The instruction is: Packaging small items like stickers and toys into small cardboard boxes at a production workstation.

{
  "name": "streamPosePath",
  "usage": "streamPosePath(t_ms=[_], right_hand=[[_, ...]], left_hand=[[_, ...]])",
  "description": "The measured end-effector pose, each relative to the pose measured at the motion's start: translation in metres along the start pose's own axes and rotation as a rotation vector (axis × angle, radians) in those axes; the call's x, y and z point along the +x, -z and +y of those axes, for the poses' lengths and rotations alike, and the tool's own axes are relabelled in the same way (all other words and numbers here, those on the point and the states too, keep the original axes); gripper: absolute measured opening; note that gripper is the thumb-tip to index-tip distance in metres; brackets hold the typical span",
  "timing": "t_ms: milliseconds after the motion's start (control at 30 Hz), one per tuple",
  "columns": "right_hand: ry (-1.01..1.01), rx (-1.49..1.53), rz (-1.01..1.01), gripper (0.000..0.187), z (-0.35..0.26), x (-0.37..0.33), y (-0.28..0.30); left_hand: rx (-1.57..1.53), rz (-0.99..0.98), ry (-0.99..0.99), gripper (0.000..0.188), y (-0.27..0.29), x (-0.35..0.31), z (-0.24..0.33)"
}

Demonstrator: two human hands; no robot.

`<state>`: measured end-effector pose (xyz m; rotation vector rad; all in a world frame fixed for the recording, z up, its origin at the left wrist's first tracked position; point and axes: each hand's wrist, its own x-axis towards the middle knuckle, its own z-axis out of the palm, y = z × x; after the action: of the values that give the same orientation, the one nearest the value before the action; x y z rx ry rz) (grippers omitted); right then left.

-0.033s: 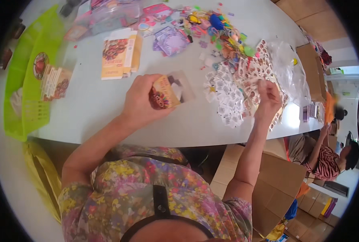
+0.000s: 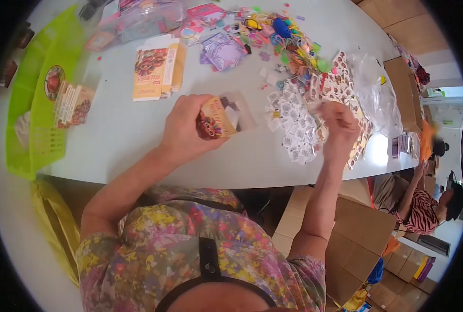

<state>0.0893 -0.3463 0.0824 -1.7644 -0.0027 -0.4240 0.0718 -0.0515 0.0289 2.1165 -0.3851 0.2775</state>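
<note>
My left hand [image 2: 183,124] is wrapped round a small yellow and orange cardboard box [image 2: 211,120] with a cartoon print. The box tilts, its open end facing right with a pale flap, and something white and dark shows inside. Over the right side of the table, my right hand [image 2: 340,120] has its fingers curled together; what they hold, if anything, is too small and blurred to name. Beneath and beside it lie a heap of small white printed slips [image 2: 296,127] and a pile of white, brown-printed sticker pieces [image 2: 340,86].
Flat printed boxes [image 2: 151,73] and purple cards [image 2: 223,52] lie beyond my left hand. Colourful small trinkets [image 2: 288,39] spread at the back, near a clear plastic bag [image 2: 374,88]. A green basket [image 2: 21,135] stands at left. Another person [image 2: 424,208] works at far right.
My right hand has shifted slightly left, toward the white slips. The box stays in my left hand, and the whole view has moved a little.
</note>
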Motion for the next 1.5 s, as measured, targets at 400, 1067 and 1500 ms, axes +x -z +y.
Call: streamPosePath(t_ms=[400,1067,1500], right_hand=[[0.553,-0.51,-0.528,0.018,-0.045,-0.032,-0.116],[0.123,-1.287,-0.2,0.035,0.125,0.192,0.023],[-0.142,0.128,-0.275,0.027,0.012,0.114,-0.034]], left_hand=[[0.108,0.084,-0.075,0.07,0.013,-0.015,-0.003],[-0.022,-0.032,0.002,0.077,0.016,-0.004,-0.01],[0.03,-0.035,0.052,0.078,0.008,0.012,-0.008]])
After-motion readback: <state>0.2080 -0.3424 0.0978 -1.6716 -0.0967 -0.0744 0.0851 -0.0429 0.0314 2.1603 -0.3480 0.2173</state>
